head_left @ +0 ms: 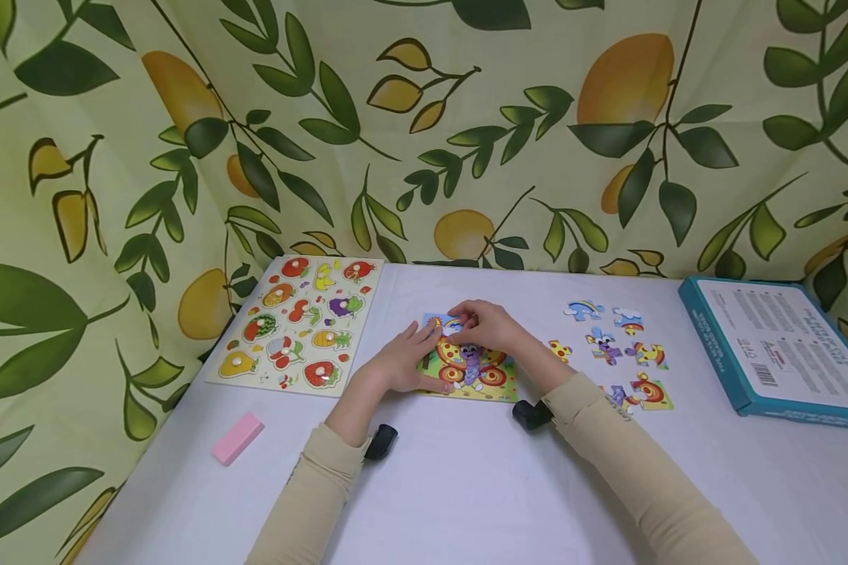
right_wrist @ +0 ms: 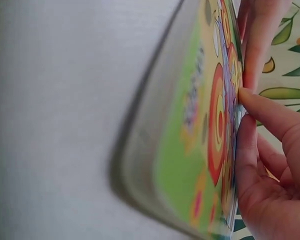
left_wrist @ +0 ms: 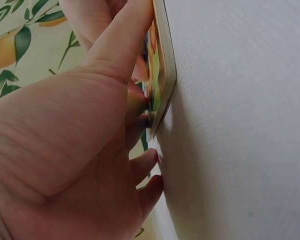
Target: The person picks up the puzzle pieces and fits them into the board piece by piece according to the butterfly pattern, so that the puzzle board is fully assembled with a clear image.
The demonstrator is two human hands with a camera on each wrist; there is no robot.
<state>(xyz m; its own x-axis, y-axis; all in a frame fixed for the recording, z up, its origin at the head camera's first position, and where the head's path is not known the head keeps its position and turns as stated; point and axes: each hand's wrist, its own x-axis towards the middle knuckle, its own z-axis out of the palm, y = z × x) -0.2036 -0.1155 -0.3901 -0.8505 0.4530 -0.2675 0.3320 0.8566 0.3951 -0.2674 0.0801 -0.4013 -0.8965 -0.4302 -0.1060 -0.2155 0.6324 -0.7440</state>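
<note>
A butterfly puzzle board (head_left: 503,388) lies on the white table in front of the person. Spread over its left side is the left hand (head_left: 403,362), thumb along the lower edge; the left wrist view has this hand (left_wrist: 75,135) against the board's edge (left_wrist: 165,70). At the top of the board the right hand (head_left: 493,326) pinches a rainbow puzzle piece (head_left: 453,326) with bent fingers. In the right wrist view, thumb and index finger of the right hand (right_wrist: 280,155) touch the picture surface (right_wrist: 216,125); the piece itself is mostly hidden there.
Several loose puzzle pieces (head_left: 603,346) lie right of the board, some partly behind the right forearm. A fruit board (head_left: 259,377) is at the left, with a pink block (head_left: 237,439) below it. A teal-edged box (head_left: 784,345) lies at the far right. Patterned cloth hangs behind.
</note>
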